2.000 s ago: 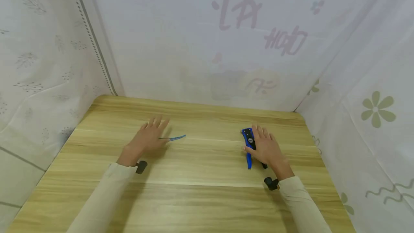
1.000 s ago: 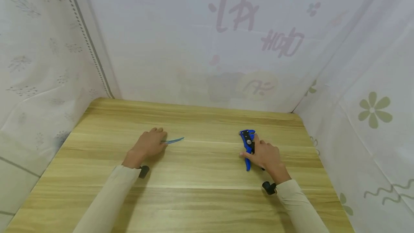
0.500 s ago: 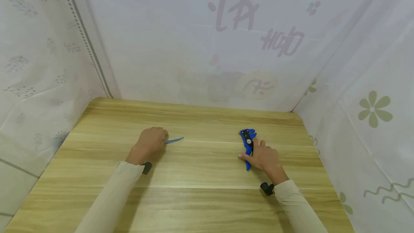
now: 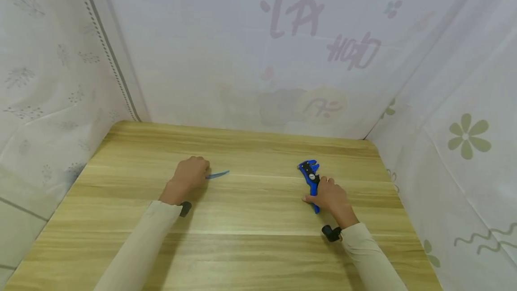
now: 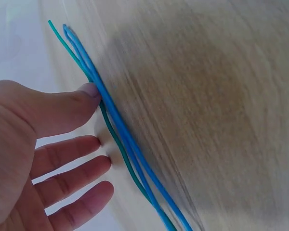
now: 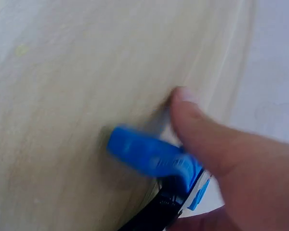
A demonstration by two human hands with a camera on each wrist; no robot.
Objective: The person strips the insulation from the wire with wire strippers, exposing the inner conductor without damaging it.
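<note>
A small bundle of thin wires (image 4: 219,174), blue and green, lies at the left of the table. My left hand (image 4: 189,174) pinches it with the thumb. In the left wrist view the thumb sits on the wires (image 5: 116,113) near one end, the index finger hidden behind it, while the other fingers hang loosely bent. On the right is a blue and black wire stripper (image 4: 309,172), jaws facing away from me. My right hand (image 4: 332,194) grips its handles, fingers curled at the far side and thumb over the blue handle (image 6: 139,151).
Both hands are over a wood-grain table (image 4: 250,255). A pale printed cloth (image 4: 210,57) hangs behind its back edge, and a flowered cloth (image 4: 452,102) hangs at the right. Each wrist wears a small black camera, such as the right one (image 4: 331,233).
My left fingers came down from spread to pinching the wires. My right hand lowered onto the wire stripper, its fingers curled in, and the tool's handle end swung slightly right.
</note>
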